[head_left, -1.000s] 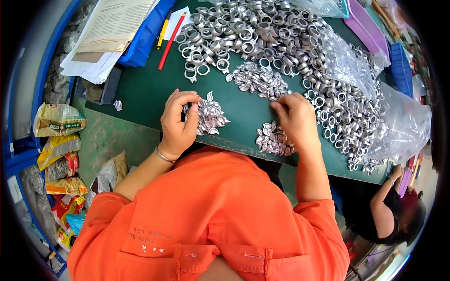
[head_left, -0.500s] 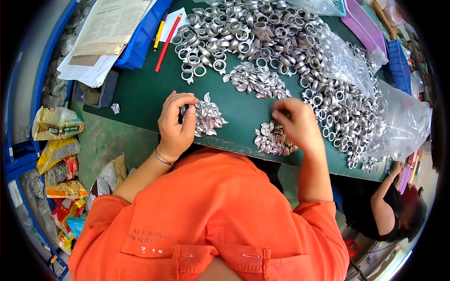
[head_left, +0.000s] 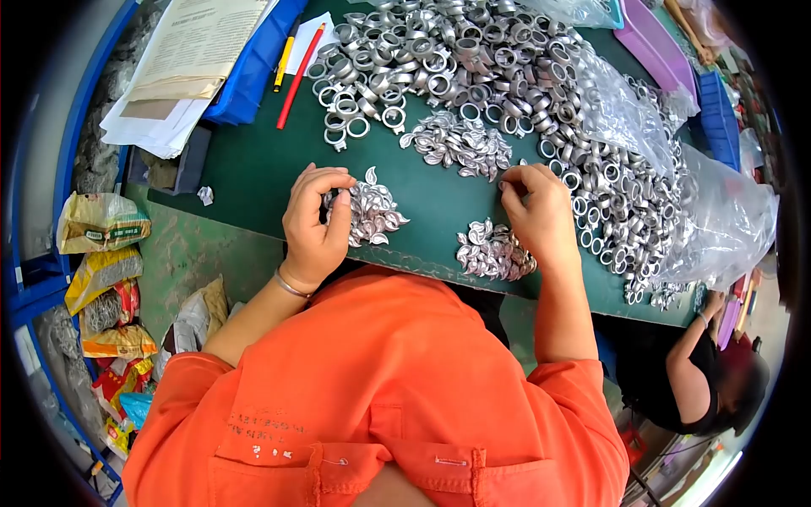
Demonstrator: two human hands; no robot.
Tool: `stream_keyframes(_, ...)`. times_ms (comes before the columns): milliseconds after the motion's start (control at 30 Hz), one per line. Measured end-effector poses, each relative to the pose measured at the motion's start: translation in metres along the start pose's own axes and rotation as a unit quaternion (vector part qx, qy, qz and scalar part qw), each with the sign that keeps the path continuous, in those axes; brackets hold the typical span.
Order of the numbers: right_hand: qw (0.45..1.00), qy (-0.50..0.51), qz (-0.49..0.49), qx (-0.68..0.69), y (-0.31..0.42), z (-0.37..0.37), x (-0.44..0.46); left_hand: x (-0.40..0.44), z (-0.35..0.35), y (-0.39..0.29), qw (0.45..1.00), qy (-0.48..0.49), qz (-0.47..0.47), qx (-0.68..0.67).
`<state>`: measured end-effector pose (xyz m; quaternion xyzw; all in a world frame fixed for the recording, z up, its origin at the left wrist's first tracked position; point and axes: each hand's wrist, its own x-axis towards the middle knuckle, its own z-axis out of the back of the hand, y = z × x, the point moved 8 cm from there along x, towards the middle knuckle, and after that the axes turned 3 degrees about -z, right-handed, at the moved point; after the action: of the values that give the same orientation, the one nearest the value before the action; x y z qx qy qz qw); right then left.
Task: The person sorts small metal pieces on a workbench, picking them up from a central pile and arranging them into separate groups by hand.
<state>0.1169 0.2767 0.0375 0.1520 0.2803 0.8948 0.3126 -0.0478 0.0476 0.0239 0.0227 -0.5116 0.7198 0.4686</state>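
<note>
On the green table (head_left: 253,169), my left hand (head_left: 318,221) curls around the left edge of a small pile of silver leaf-shaped pieces (head_left: 373,211). Its thumb and fingers are apart, and no piece shows clearly between them. My right hand (head_left: 536,207) is pinched, with a tiny piece that I cannot make out at its fingertips. It is just below the right end of the upper leaf pile (head_left: 460,144). Another leaf pile (head_left: 492,252) lies beside the right wrist, near the table's front edge.
A large heap of metal rings (head_left: 473,59) covers the back and right. Clear plastic bags (head_left: 718,228) lie at right. A red pencil (head_left: 300,80), a yellow marker (head_left: 285,59) and a blue tray (head_left: 258,72) with papers are at upper left. A co-worker (head_left: 676,372) sits at right.
My right hand moved down from the upper leaf pile toward the lower one, then back up beside the upper pile. My left hand has barely moved.
</note>
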Motion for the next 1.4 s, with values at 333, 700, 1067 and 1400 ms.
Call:
stream_keyframes(333, 0.996, 0.027, -0.011, 0.079, 0.004, 0.000, -0.008, 0.000, 0.001, 0.000, 1.000, 0.003, -0.001, 0.000)
stream_keyframes(700, 0.991, 0.030, 0.120, -0.056, 0.028, -0.016, -0.012, 0.001, 0.000, -0.001, 1.000, 0.005, -0.005, 0.008)
stream_keyframes(1067, 0.997, 0.041, -0.017, 0.060, -0.004, 0.008, -0.017, 0.002, 0.001, -0.003, 1.000, -0.014, 0.000, 0.002)
stream_keyframes(1400, 0.999, 0.005, 0.027, -0.031, 0.003, -0.001, -0.019, 0.002, 0.001, -0.001, 1.000, -0.014, 0.000, 0.003)
